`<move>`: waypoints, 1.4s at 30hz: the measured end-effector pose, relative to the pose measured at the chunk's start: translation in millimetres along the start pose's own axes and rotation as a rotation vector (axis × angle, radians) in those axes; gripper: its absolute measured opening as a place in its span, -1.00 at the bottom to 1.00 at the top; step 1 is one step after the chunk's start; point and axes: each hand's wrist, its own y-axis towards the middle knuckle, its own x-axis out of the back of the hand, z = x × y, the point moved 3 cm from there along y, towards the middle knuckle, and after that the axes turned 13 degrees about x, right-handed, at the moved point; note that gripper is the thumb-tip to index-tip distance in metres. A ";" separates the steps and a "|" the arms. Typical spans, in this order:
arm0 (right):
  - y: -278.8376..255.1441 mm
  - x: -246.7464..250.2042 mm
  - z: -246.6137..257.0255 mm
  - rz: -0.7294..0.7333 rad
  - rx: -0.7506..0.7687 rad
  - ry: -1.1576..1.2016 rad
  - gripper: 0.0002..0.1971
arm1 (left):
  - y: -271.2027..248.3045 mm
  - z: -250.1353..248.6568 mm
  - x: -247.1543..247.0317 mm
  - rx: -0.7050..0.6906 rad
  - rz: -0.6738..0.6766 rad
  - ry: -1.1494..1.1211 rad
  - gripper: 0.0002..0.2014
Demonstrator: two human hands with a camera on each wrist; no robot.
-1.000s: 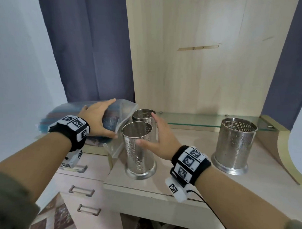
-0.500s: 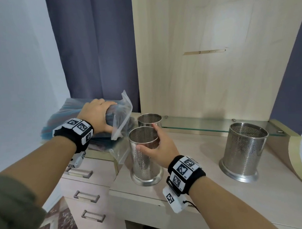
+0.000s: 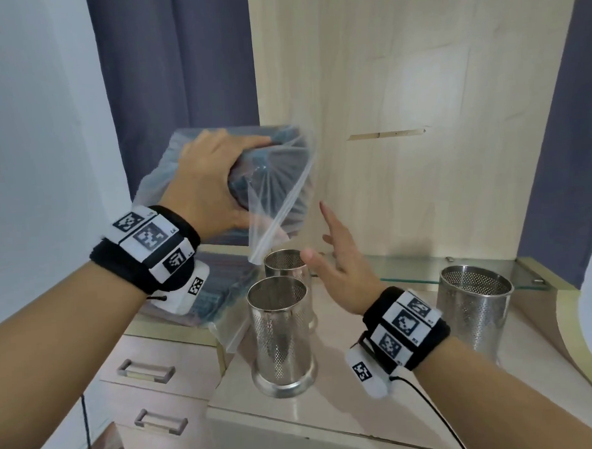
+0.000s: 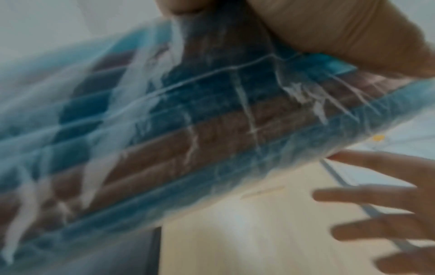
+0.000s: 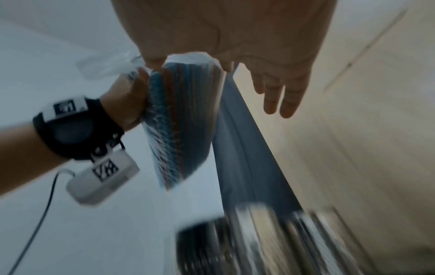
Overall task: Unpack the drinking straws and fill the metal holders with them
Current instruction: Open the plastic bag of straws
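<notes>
At centre-left of the head view the left hand (image 3: 207, 183) grips the light, crinkly, likely slippery bag of straws (image 3: 276, 178) mid-bundle above the metal holders (image 3: 280, 329), while the right hand (image 3: 343, 259), fingers spread, holds nothing.

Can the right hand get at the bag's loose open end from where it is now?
Probably yes: the right hand is open and empty just beside the bag's hanging flap, with nothing between them.

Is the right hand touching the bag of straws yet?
Apart. In the head view the open right hand is beside the bag of straws that the left hand grips, with wooden panel showing between its fingertips and the plastic.
</notes>
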 end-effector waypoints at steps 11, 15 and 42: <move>13.8 107.8 75.1 -0.372 0.192 0.416 0.17 | 26.7 -108.9 -52.3 0.142 0.088 -0.880 -0.14; -13.1 120.3 62.3 -0.372 0.054 0.370 -0.05 | -4.0 -129.1 -96.5 0.315 0.216 -1.069 -0.06; -98.4 189.4 -51.2 -0.133 -0.316 -0.880 -0.30 | -62.9 -126.3 -177.9 0.529 0.442 -0.843 0.24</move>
